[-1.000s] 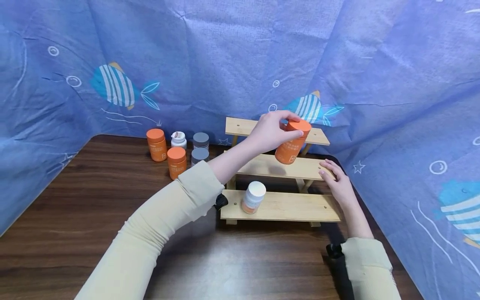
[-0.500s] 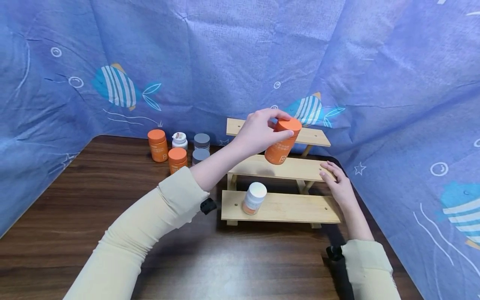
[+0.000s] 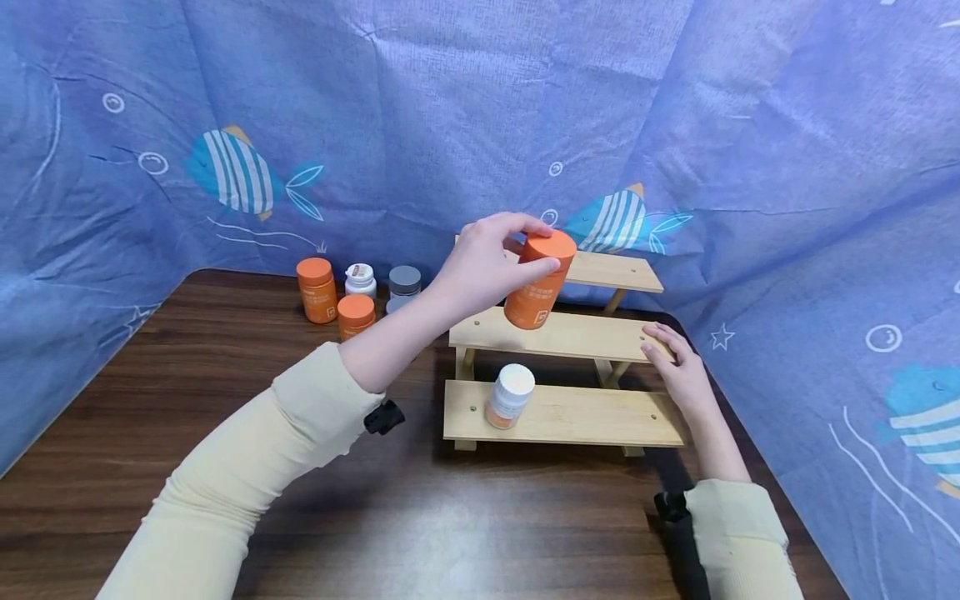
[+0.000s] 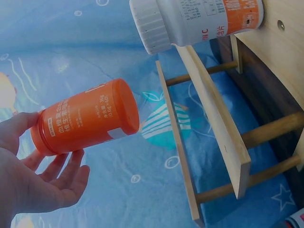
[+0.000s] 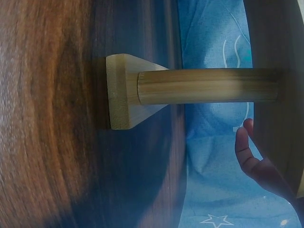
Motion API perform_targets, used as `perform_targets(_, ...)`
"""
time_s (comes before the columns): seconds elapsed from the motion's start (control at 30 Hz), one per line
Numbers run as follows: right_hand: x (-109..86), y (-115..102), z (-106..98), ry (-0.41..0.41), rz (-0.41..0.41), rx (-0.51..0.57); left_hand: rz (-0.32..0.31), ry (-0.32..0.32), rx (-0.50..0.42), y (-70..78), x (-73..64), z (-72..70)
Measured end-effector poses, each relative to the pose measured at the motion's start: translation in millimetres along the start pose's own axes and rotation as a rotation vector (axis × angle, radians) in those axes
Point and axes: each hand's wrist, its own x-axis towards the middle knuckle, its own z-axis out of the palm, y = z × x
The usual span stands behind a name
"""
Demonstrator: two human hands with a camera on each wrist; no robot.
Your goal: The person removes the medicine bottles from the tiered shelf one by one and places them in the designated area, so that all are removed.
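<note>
My left hand [image 3: 483, 265] holds an orange bottle [image 3: 537, 287] by its cap, fingers and thumb round the lid. The bottle tilts slightly and hangs above the middle tier of a wooden three-tier shelf [image 3: 585, 333]. In the left wrist view, the same orange bottle [image 4: 85, 118] is apart from the boards. My right hand [image 3: 684, 371] rests at the right end of the middle board, fingers loosely bent. The right wrist view shows fingers [image 5: 244, 149] beside the board edge, with the rest hidden. A white bottle [image 3: 510, 397] stands on the lowest tier, towards its left end.
At the table's back left stand two orange bottles, one farther back [image 3: 317, 290] and one nearer [image 3: 356, 317]. Beside them are a small white bottle [image 3: 361, 281] and grey-lidded jars [image 3: 405, 281], one partly hidden by my left arm. A blue fish-print cloth [image 3: 450, 125] hangs behind.
My left hand has moved left with the orange bottle, from over the right half of the shelf towards its middle. The right hand has stayed in place.
</note>
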Motion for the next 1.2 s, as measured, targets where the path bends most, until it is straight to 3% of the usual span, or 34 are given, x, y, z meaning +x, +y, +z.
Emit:
perform_targets(0.5, -0.2, 3, 1, -0.003, 0.011, 0.010, 0.016, 0.050, 0.037, -3.8, -25.8, -27.7)
perform_targets(1.2, -0.4, 2, 1, 0.013, -0.011, 0.027, 0.042, 0.115, 0.106, -33.5, -62.7, -55.8)
